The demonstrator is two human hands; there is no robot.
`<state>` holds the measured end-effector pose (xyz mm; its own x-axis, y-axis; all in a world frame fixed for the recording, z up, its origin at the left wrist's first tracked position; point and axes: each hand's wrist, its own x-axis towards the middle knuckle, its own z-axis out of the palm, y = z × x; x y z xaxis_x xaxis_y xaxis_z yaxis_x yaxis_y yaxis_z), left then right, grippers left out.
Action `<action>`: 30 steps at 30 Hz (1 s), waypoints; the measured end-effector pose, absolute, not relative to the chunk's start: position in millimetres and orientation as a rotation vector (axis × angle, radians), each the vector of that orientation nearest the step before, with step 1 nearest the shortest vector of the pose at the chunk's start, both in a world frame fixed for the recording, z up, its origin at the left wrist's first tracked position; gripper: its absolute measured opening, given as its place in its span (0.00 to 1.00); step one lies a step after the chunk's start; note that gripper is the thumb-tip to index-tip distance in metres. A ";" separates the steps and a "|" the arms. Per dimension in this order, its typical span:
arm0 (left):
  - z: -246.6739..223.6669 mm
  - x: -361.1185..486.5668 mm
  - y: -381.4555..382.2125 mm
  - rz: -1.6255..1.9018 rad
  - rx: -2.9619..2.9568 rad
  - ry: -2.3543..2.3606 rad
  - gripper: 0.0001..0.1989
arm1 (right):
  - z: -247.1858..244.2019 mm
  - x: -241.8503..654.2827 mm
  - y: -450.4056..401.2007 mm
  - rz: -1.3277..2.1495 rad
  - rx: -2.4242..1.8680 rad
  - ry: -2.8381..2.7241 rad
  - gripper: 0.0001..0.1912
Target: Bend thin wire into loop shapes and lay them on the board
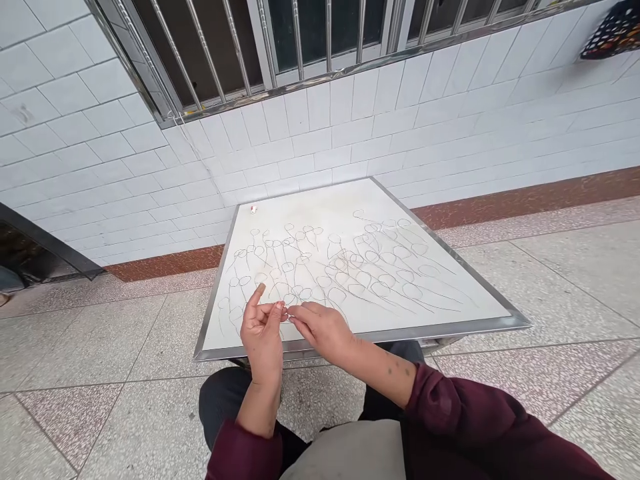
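My left hand (263, 337) is in front of the near edge of the white table (310, 203), its thumb and forefinger pinched together and another finger raised. My right hand (325, 328) meets it from the right, fingertips also pinched. Between the two sets of fingertips runs a thin wire (287, 315), barely visible, and most of it is hidden by the fingers. Spread over the tabletop beyond my hands lie many thin dark wire loops (384, 288), each a round ring with long loose tails. Several of them overlap.
A metal rim (470, 327) edges the table. A small white and red object (253, 209) lies near its far left corner. Behind stands a white tiled wall (320, 133) with a barred window (325, 40). My knees are under the near edge. A patterned cloth (613, 30) hangs upper right.
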<state>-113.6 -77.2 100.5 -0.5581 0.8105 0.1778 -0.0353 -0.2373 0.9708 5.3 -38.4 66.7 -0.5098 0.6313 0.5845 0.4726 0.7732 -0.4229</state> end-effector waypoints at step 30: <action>97.7 -124.6 -75.4 2.024 0.799 1.412 0.31 | 43.7 -5.1 -50.7 0.243 -0.935 -2.299 0.07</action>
